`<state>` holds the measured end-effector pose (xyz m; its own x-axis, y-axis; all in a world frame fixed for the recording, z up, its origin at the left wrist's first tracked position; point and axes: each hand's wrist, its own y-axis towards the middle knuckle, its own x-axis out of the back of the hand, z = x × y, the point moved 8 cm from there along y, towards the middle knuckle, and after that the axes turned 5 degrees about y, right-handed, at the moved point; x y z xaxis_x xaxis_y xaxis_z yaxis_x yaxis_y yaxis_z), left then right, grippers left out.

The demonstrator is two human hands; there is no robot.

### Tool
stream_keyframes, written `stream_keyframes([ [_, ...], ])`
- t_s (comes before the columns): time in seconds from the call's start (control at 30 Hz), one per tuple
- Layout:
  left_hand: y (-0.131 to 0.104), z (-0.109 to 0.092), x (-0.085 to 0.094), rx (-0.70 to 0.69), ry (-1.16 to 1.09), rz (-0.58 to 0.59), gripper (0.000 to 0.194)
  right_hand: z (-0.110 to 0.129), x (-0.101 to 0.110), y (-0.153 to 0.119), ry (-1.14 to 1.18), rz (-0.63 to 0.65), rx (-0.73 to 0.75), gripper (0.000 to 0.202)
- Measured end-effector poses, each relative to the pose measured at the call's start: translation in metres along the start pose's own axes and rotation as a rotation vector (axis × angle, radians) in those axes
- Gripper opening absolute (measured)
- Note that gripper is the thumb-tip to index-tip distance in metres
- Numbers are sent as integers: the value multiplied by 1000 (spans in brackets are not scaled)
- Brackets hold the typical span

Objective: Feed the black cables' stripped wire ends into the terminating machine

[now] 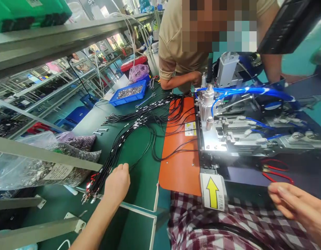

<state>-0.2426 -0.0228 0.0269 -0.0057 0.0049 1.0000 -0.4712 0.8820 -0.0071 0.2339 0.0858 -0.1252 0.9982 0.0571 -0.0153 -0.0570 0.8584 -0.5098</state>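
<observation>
My left hand [117, 182] is closed beside a thick bundle of black cables [117, 140] with white labels on the green table. A thin black cable [142, 155] runs from its fingertips towards the machine; the grip itself is hidden by the knuckles. My right hand [296, 205] hangs at the right with its fingers loosely stretched, and nothing shows in it. Just above its fingertips lie red-handled snips [277, 171]. Several cables cross an orange plate [180, 170] into the edge of a metal machine [208, 135] with blue air hoses.
A blue tray [129, 93] of small metal parts and wrenches [146, 100] lie at the back. Bags of parts [69, 166] sit left, behind slanting metal rails [46, 152]. A co-worker [173, 45] leans over behind the machine. A yellow-arrow label [213, 191] marks the machine's front.
</observation>
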Motion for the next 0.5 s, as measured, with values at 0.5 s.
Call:
stream_keyframes([
  [0.5, -8, -161, 20, -564, -367, -202, 20, 84, -142, -63, 243, 420, 308, 16],
])
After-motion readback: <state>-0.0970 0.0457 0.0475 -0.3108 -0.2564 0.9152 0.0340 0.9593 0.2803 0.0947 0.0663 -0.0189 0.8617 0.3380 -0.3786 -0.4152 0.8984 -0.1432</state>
